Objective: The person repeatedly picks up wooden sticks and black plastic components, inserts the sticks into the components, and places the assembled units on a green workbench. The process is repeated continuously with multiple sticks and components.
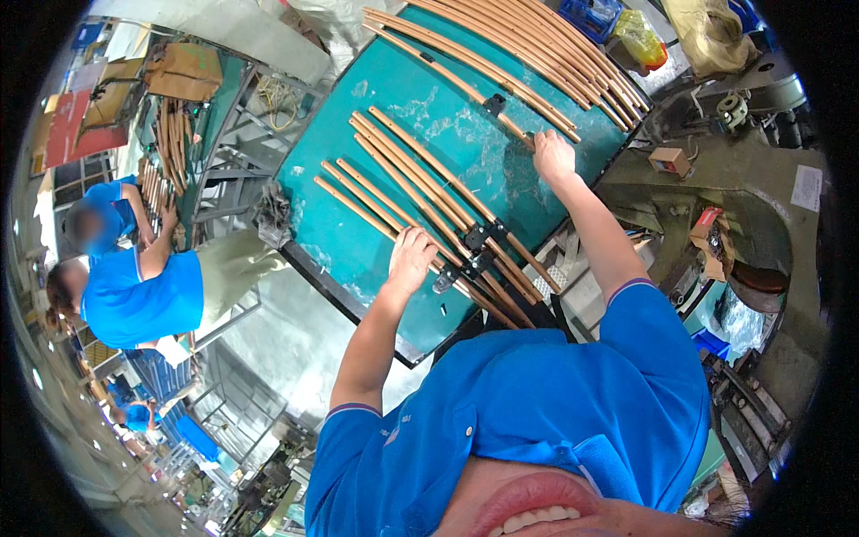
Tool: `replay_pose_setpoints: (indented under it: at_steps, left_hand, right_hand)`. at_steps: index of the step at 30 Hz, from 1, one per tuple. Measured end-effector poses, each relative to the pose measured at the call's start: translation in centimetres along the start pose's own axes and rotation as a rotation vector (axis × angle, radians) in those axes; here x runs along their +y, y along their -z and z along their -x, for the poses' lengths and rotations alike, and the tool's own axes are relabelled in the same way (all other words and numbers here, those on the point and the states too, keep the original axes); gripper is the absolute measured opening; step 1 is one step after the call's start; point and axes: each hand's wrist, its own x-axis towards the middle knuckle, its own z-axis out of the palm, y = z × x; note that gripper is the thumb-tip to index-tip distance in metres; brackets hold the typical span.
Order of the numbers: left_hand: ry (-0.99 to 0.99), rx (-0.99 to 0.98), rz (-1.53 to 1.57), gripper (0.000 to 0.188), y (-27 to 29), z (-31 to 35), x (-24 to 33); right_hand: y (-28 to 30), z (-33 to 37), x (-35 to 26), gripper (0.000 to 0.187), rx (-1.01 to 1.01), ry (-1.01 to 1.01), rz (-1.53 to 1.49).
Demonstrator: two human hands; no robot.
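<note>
My right hand [553, 156] is closed on the near end of a long tan pole [465, 86], which lies slanting across the green tabletop [385, 80]. A black clamp-like fitting [494, 106] sits partway along that pole. Lower down, my left hand [412, 258] has its fingers curled over a tan pole [356, 208] in a loose group of several. Black brackets [476, 238] join or rest on these poles near my left hand; how they are fastened I cannot tell. The fingertips of the left hand are partly hidden.
More tan poles [537, 63] lie side by side along the far right of the table. A green machine [707, 192] stands at the right, with a small cardboard box [669, 161] on it. To the left, two people in blue shirts [148, 295] work near another bench.
</note>
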Motion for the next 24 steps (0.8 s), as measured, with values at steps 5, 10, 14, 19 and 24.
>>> replay_pose_setpoints:
  at_steps: [5, 10, 14, 19, 24]
  left_hand:
    - [0.015, -0.003, 0.019, 0.014, -0.3, -0.5, -0.1]
    - [0.038, -0.003, 0.018, 0.014, -0.4, -0.4, 0.1]
    - [0.046, -0.005, 0.004, 0.013, -0.1, -0.2, 0.5]
    - [0.057, -0.083, -0.072, 0.016, -0.1, 0.8, 0.5]
    - [0.056, -0.002, -0.013, 0.03, 0.1, 2.6, 0.5]
  right_hand:
    - [-0.4, 1.4, -0.1, 0.015, -0.026, -0.048, -0.055]
    - [-0.4, 2.2, -0.2, 0.017, -0.052, -0.068, -0.3]
    - [-0.1, 3.2, -0.3, 0.028, -0.218, -0.049, -0.698]
    - [3.2, 7.3, -2.6, 0.037, -0.32, -0.109, -0.812]
    - [6.4, 13.2, -5.3, 0.032, -0.205, -0.051, -0.759]
